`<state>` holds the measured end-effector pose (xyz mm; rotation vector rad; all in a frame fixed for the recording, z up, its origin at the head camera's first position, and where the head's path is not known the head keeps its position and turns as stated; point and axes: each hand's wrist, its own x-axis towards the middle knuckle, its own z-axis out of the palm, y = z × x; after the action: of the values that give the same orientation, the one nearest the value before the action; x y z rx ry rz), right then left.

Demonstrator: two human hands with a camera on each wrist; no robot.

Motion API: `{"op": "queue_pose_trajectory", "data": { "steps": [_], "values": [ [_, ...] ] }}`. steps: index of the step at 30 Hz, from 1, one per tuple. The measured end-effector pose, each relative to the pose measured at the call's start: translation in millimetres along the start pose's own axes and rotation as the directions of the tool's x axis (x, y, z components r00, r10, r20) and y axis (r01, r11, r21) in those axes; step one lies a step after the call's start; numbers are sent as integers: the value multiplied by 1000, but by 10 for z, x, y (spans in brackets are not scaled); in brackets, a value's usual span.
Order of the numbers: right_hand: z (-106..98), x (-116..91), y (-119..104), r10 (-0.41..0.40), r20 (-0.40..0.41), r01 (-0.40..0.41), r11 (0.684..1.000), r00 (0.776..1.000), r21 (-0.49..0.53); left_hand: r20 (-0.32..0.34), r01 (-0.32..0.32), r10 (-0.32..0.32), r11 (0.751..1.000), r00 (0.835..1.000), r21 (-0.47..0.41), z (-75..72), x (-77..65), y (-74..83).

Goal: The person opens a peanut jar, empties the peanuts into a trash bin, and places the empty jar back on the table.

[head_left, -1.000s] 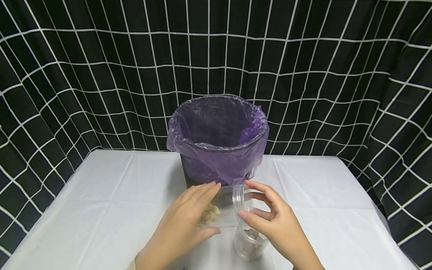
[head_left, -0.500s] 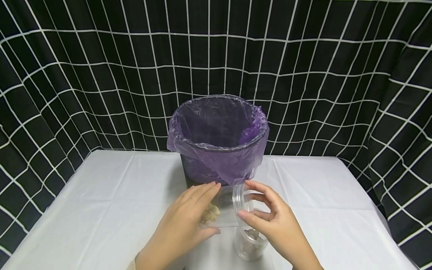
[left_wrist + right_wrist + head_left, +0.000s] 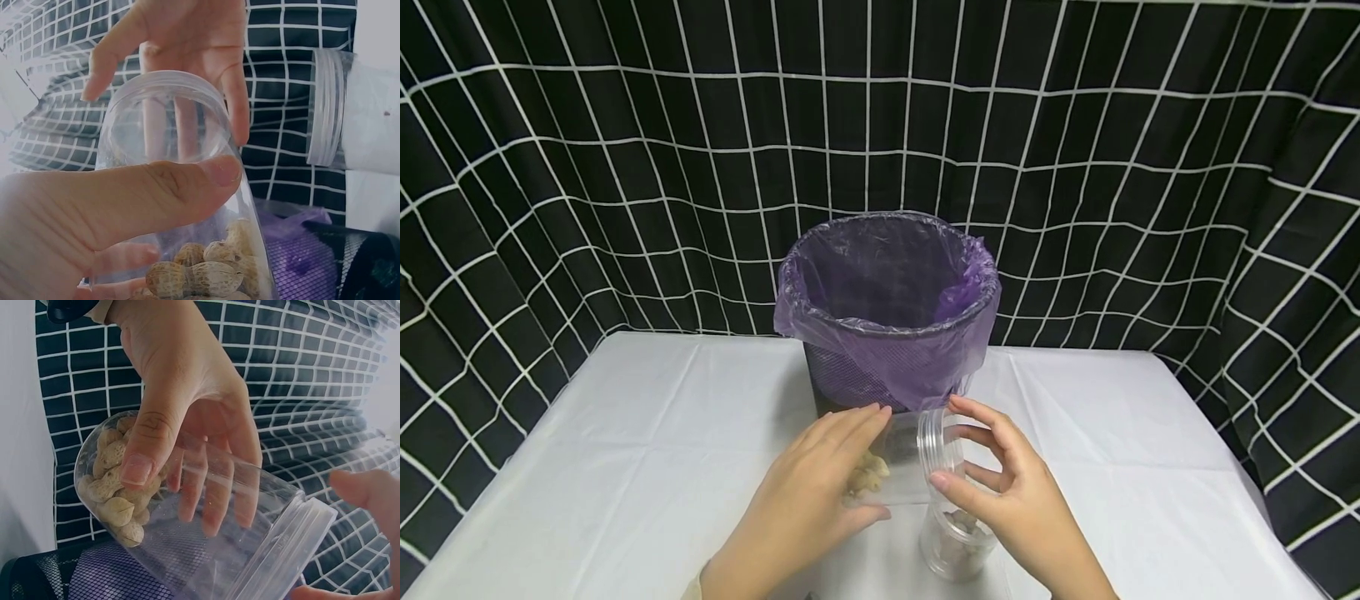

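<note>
While my left hand (image 3: 815,477) clasps one jar (image 3: 906,468) of two crosswise, rim (image 3: 929,442) rightward, my right hand (image 3: 1015,487) spreads loosely beside it.

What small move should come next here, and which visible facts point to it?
Probably have the right hand close its fingers on the lid and begin a gentle twist, since it appears to be on the jar. The left hand holds the jar sideways with peanuts inside, while the right hand's fingers are spread around the lid without a clear grip.
</note>
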<state>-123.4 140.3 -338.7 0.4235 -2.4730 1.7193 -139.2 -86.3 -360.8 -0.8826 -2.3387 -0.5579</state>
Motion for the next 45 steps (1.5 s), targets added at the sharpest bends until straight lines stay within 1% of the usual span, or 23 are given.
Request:
{"op": "queue_pose_trajectory", "data": {
  "steps": [7,16,25,32,37,45],
  "values": [
    [-2,-11,4,28,-6,-27,999,1000,36,4,-9,9,1000,1000,-3,11,9,5],
    [-26,-3,7,-7,-11,8,999,1000,40,0,-6,6,1000,1000,-11,18,14,17],
    [-33,-3,3,-2,-13,3,998,1000,68,0,-8,8,1000,1000,-10,17,18,14],
    [-33,-10,2,-10,-12,11,997,1000,77,12,18,-18,1000,1000,-15,8,17,14],
    [-38,-13,7,-24,-17,25,996,1000,83,2,31,-31,999,1000,-35,-6,18,6],
    [-46,-16,8,-25,-24,27,998,999,62,-13,73,-74,996,997,-59,-54,4,-21]
  ]
}}
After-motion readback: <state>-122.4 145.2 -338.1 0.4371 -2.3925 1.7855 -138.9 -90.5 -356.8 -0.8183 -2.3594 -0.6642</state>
